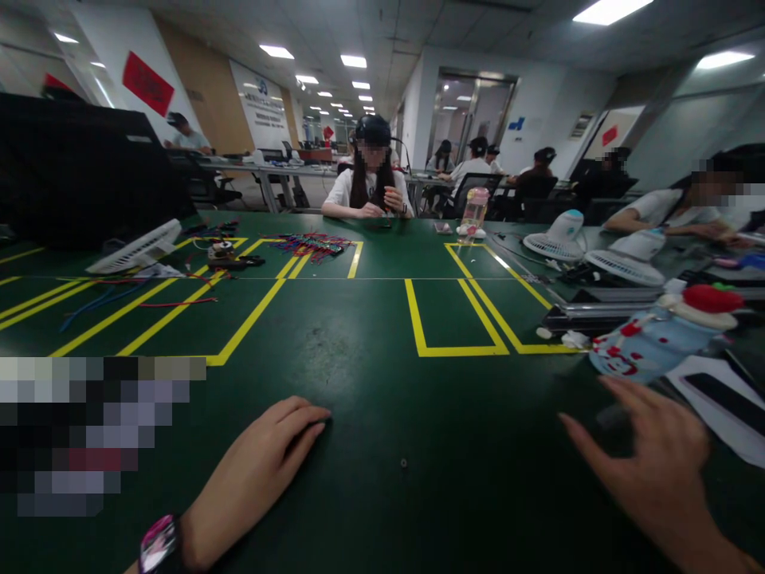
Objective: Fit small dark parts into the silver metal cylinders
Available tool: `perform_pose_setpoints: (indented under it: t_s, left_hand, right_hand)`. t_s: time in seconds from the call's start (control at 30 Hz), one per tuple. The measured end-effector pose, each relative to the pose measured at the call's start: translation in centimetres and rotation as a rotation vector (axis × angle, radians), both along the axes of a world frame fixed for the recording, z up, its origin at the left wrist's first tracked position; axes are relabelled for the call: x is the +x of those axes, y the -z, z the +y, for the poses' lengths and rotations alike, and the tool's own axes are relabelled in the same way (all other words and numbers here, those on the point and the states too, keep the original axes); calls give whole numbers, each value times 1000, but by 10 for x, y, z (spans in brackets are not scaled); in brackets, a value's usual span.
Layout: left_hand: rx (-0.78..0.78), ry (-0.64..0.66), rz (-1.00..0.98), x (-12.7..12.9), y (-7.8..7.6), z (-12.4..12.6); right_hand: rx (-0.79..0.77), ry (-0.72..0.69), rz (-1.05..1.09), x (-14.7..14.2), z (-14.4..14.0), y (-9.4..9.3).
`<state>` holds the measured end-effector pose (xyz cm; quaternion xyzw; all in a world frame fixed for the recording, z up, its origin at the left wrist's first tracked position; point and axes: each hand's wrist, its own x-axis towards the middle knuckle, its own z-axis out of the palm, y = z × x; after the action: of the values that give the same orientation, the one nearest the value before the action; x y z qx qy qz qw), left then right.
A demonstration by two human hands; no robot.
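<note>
Resting palm-down on the green table (370, 375), the left hand (263, 458) lies flat with fingers loosely together, holding nothing; a pink-faced watch (160, 544) sits on its wrist.

Right hand (649, 458): raised just above the table, fingers spread wide, empty. Nearest item is the blue snowman-shaped container (651, 339), lying tilted just beyond the fingertips, apart from them; it has a red cap and red spots.

Near the container: a white sheet with a dark phone-like slab (726, 399) on the right; 2 small white desk fans (598, 251) further back.

Table surface: yellow tape lines (454, 349) marking rectangles ahead of both hands.

Far left: a white flat device (136, 249), loose red and blue wires (119, 296), a small reel (222, 249).

Far centre: a bundle of multicoloured wires (314, 243); a pink bottle (474, 214), upright.

Across the table: a seated person in a white shirt (370, 187), hands together at the table edge. Another person (687, 209) sits at the right side. Further people sit at desks behind.
</note>
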<state>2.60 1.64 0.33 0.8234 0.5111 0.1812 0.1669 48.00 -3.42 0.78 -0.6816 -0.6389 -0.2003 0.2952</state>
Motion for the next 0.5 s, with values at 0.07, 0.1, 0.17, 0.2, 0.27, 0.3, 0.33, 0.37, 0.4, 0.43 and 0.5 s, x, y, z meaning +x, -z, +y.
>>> perform_pose_setpoints:
  t_s: [0.07,0.1,0.17,0.2,0.27,0.3,0.33,0.37,0.4,0.43,0.5]
  left_hand:
    - [-5,17,6,2,1,0]
    - [-6,20,6,2,2,0]
    - [-6,21,-4,1,2,0]
    - [-6,22,-14,1,3,0]
    - [3,25,-43,0,2,-1]
    - [10,28,-59,-1,2,-1]
    - [16,31,-76,-1,2,-1]
    - [16,33,-89,-1,1,-1]
    - [13,33,-97,0,1,-1]
    - [7,32,-101,0,1,-1]
    - [-8,25,-100,1,0,0]
  right_hand:
    - [-223,-400,-5,-59,3,-6]
    - [-359,-544,41,-87,5,-7]
    - [-554,-715,114,-134,11,-8]
    - [-612,-762,146,-151,15,-9]
    - [-664,-801,203,-168,23,-13]
    - [-660,-793,235,-166,26,-17]
    - [-640,-760,265,-159,29,-22]
    - [-598,-703,283,-146,31,-28]
    - [-528,-622,280,-127,31,-35]
    - [-428,-523,253,-105,29,-42]
    - [-205,-285,143,-51,23,-51]
